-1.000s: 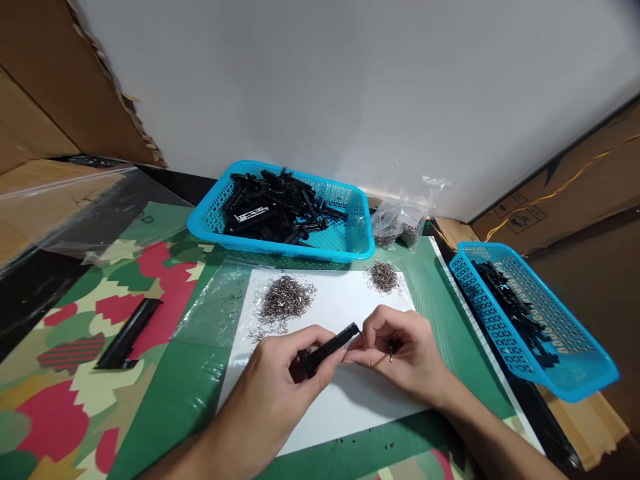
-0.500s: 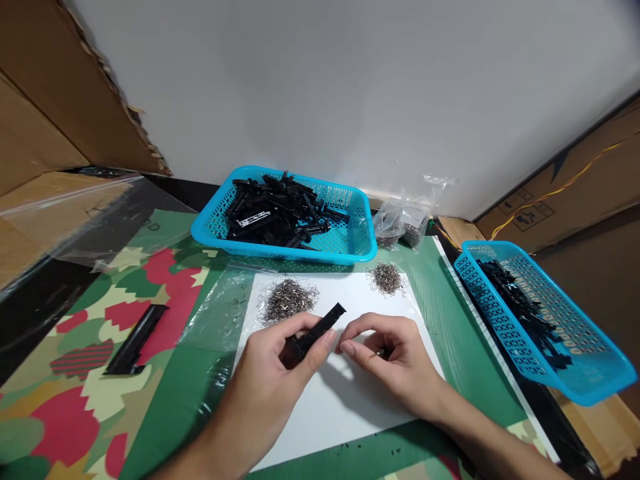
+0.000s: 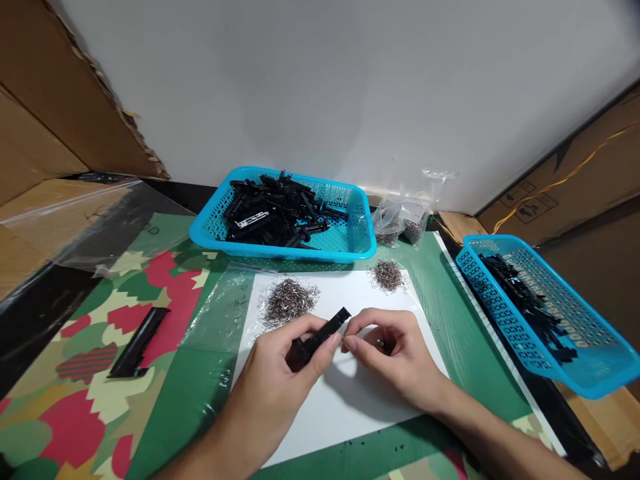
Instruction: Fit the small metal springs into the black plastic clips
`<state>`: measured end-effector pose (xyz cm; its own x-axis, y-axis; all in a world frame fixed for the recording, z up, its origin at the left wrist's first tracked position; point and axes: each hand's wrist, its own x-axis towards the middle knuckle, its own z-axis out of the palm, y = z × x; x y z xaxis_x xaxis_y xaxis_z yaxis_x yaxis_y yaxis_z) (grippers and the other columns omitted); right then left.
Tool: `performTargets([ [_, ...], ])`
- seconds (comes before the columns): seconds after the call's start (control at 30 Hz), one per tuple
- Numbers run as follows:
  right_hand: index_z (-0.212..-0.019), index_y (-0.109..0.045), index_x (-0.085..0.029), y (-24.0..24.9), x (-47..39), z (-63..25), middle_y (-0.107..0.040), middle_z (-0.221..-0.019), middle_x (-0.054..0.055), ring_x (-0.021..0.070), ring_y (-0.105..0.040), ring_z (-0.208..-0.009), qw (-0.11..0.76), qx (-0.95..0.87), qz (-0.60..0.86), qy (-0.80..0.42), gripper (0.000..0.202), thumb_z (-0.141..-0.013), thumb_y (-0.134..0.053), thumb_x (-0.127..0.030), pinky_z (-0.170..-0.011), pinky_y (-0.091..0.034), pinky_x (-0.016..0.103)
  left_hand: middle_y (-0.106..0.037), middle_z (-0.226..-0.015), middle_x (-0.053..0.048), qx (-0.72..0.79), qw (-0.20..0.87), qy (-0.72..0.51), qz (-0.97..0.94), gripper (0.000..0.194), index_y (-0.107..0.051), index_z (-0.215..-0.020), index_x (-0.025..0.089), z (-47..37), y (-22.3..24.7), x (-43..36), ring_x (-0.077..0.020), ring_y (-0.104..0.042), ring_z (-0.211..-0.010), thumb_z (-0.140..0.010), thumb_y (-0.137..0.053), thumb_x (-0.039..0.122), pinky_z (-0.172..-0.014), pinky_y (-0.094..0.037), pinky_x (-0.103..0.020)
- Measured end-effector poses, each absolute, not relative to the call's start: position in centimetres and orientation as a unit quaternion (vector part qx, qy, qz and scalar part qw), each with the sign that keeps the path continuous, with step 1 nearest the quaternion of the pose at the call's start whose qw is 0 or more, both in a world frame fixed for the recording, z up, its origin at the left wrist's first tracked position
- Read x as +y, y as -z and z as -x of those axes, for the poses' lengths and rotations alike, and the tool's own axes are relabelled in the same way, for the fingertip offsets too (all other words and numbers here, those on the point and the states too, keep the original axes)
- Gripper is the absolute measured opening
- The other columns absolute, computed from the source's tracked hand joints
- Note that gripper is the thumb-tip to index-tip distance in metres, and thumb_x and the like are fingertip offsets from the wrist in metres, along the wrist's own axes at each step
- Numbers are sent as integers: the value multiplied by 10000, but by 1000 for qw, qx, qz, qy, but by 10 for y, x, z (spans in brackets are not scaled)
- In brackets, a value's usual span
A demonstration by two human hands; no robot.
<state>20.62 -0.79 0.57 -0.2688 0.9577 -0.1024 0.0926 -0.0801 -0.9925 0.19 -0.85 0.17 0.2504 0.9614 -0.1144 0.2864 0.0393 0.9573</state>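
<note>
Black part (image 3: 325,332) sits tilted above the paper (image 3: 320,427), pinched in your left grip (image 3: 280,363); your right grip (image 3: 400,357) has its fingertips just beside it, pinching what, I cannot tell. Best hold the part firmly, far end in sight. Beyond lie two wire piles (image 3: 290,301); the far basket (image 3: 300,255) and right basket (image 3: 510,327) hold black pieces (image 3: 280,207), the bags (image 3: 413,217) dark bits.
</note>
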Motion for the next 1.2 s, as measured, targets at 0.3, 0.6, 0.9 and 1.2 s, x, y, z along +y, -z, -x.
performTargets([
  [0.3, -885, -756, -182, -9, 4, -224, -681, -800, 15, 69, -391, -509, 433, -603, 511, -432, 174, -957, -729, -339, -458, -265, 245, -544, -705, 63, 481, 411, -317, -707, 275, -526, -897, 234, 1, -3, -18, -105, -526, -561, -1027, -576, 471, -499, -426, -190],
  [0.6, -834, -736, -163, -7, 15, -230, -637, -717, -5, 62, -383, -501, 408, -586, 551, -432, 204, -926, -724, -345, -450, -261, 223, -761, -878, 44, 481, 289, -308, -768, 196, -690, -1095, 274, 4, -1, -11, -127, -692, -679, -1076, -523, 375, -579, -496, -203],
  [0.9, -703, -671, -159, -15, 18, -232, -558, -638, -19, 85, -437, -554, 337, -558, 547, -525, 190, -820, -719, -301, -504, -305, 218, -689, -698, 67, 464, 159, -299, -819, 104, -551, -1121, 274, 2, 12, -13, -156, -674, -505, -1082, -455, 262, -430, -400, -231],
  [1.2, -688, -626, -175, -13, 10, -220, -473, -575, -58, 87, -391, -551, 272, -594, 552, -518, 112, -797, -648, -170, -519, -304, 228, -624, -673, 48, 397, 107, -261, -873, 180, -494, -945, 250, -1, 7, -15, -154, -641, -512, -1101, -409, 225, -440, -401, -256],
])
